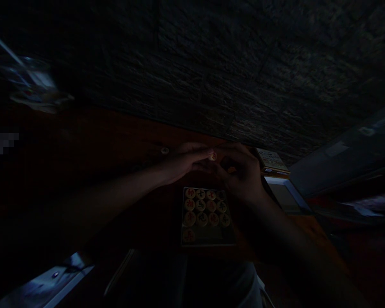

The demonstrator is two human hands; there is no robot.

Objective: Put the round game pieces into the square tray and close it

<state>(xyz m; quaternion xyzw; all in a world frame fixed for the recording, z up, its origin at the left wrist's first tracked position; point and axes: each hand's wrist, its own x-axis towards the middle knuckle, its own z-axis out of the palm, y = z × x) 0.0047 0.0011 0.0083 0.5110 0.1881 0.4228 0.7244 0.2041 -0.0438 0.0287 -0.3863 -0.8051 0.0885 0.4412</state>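
Observation:
The scene is very dark. My left hand (pixel 184 160) and my right hand (pixel 242 173) meet above a reddish wooden table (pixel 93 141). A round pale game piece (pixel 213 156) with a red mark sits pinched at my left fingertips. My right hand is curled beside it, and what it holds is hidden. Just below the hands lies a square tray (pixel 211 240) filled with several round pieces marked in red or dark characters, in rows. One more pale piece (pixel 164 150) lies alone on the table, left of my left hand.
A dark stone-textured wall (pixel 244 64) rises behind the table. A box lid (pixel 272 160) and a pale-framed flat tray (pixel 287 194) lie to the right. Clear plastic clutter (pixel 35 85) sits far left. Something light (pixel 48 284) lies at the near left edge.

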